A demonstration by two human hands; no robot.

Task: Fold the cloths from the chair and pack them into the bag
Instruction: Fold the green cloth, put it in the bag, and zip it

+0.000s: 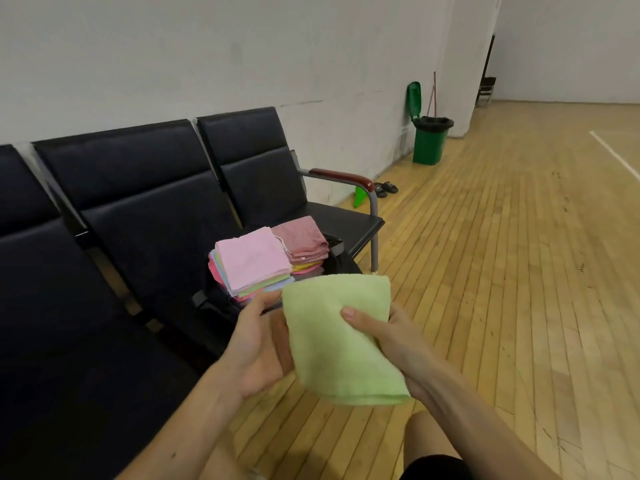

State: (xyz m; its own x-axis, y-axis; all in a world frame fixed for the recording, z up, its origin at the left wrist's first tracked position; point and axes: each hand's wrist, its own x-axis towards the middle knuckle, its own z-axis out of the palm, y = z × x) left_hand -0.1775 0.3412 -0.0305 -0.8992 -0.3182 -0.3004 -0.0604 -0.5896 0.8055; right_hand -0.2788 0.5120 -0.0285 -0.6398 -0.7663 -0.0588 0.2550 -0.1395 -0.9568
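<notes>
A folded light green cloth [337,337] hangs in the air in front of the chairs. My right hand [388,337] holds its right side, thumb lying across the front. My left hand [259,344] is at its left edge, palm open towards the cloth and fingers behind it. Beyond the cloth, two stacks of folded cloths sit in the open black bag [341,258]: a pink-topped stack [252,261] and a reddish-topped stack [301,239]. The bag rests at the front of the black chairs [145,216].
The row of black seats runs along the white wall; the end seat has a brown armrest [341,176]. A green bin [429,140] and dark slippers [386,188] stand by the wall. Wooden floor spreads to the right. My knee [429,441] shows below.
</notes>
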